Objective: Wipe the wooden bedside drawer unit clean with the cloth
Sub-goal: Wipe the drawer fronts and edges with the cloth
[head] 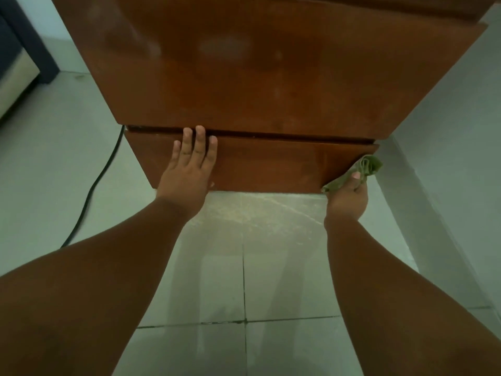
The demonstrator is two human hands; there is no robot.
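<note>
Fingers (199,147) of the left hand (187,175) are flat and spread, released, palm pressed on the lower drawer front (265,164) near its left end, fingertips reaching the dark gap under the upper drawer front (244,85). Right hand (349,194) is clenched on a green cloth (366,166), bunched up, thumb on top; cloth touches the lower drawer's right edge at the bottom corner (part of it sticks out past the corner). Wooden bedside drawer unit (298,109) is straight ahead, glossy reddish-brown, seen from above so the fronts taper downward; pale smudges show on the upper front. Both forearms are bare and stretched forward. Pale tiled floor (284,289) below, with a lighter scuffed patch just in front of the unit's base. A black cable (92,191) runs across the floor to the left and goes behind the unit. Dark furniture (16,50) at the far left edge, can't tell what it is.
</note>
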